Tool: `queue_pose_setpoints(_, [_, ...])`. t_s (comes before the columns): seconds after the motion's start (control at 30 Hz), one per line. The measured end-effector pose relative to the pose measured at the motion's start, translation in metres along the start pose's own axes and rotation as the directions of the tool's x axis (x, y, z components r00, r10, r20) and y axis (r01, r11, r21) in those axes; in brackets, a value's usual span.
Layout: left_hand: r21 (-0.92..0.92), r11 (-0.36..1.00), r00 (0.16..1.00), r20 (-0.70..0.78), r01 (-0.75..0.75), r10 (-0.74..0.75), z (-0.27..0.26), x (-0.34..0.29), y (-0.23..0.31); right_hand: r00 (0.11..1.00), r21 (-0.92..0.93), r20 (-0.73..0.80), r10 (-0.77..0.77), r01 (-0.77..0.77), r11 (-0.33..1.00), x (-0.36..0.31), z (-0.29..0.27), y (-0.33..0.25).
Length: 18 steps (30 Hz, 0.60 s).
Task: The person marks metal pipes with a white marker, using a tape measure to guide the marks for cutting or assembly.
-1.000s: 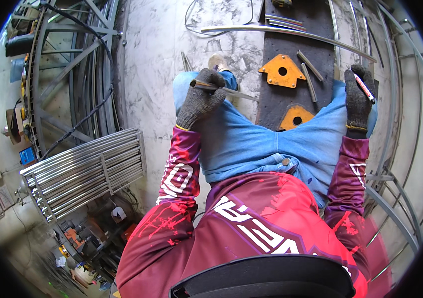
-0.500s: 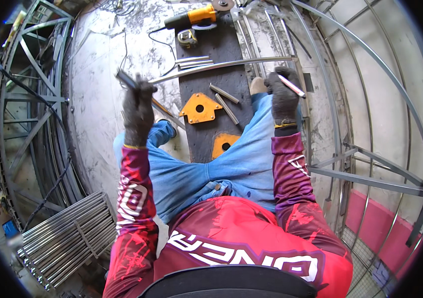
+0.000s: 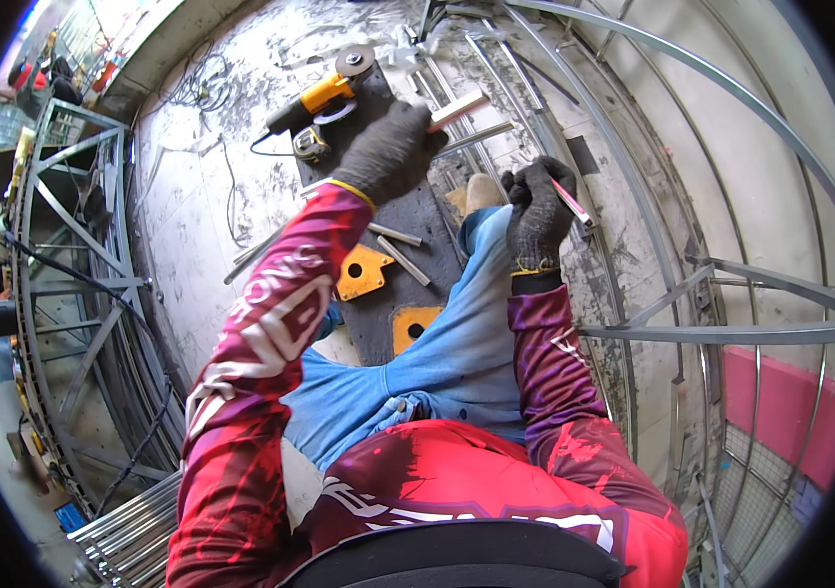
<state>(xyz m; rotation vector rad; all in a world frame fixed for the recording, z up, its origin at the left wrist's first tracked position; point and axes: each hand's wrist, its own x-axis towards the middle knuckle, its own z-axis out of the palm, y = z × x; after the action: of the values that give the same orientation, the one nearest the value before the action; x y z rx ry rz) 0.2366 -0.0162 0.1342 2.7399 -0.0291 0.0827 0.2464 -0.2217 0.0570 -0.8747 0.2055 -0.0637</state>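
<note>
My left hand (image 3: 390, 155), in a dark knit glove, reaches forward with its fingers wrapped round a pale, reddish-sided flat bar (image 3: 460, 110); its exact kind does not show. Just beyond the fingers, part of a long metal tube (image 3: 476, 139) shows, the rest hidden by the hand. My gloved right hand (image 3: 541, 211) is closed on a slim red-and-white marker pen (image 3: 572, 203), held above the floor beside my right leg. Between my legs lie two orange magnetic welding holders (image 3: 362, 272) (image 3: 415, 328) and short cut tubes (image 3: 404, 261) on a dark board (image 3: 378, 312).
A yellow angle grinder (image 3: 323, 95) and a tape measure (image 3: 310, 144) rest ahead on the left. Long metal tubes (image 3: 503, 83) lie on the floor ahead. Steel frames flank me, left (image 3: 79, 289) and right (image 3: 721, 335). Bundled tubes (image 3: 133, 534) sit at lower left.
My left hand has moved forward and right, with a pale bar now showing beyond its fingers. My right hand has kept the marker pen. The view has turned, shifting the floor items leftward.
</note>
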Motion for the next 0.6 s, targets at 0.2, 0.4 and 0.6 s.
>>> queue_pose_setpoints(0.2, [0.025,1.0,0.967,0.257,-0.01,0.003,0.089,0.024,-0.003,0.998,-0.037,-0.02,-0.065,0.064,0.997,0.011,-0.015,0.003])
queue_pose_setpoints(0.4, [-0.014,1.0,0.943,0.331,0.022,-0.016,0.127,0.038,-0.002,0.997,-0.011,-0.019,-0.073,0.072,0.997,0.012,-0.006,-0.005])
queue_pose_setpoints(0.6, [0.06,0.998,0.979,0.204,-0.023,0.01,0.148,0.045,-0.018,0.999,0.01,-0.03,-0.046,0.046,0.999,0.011,0.004,0.0])
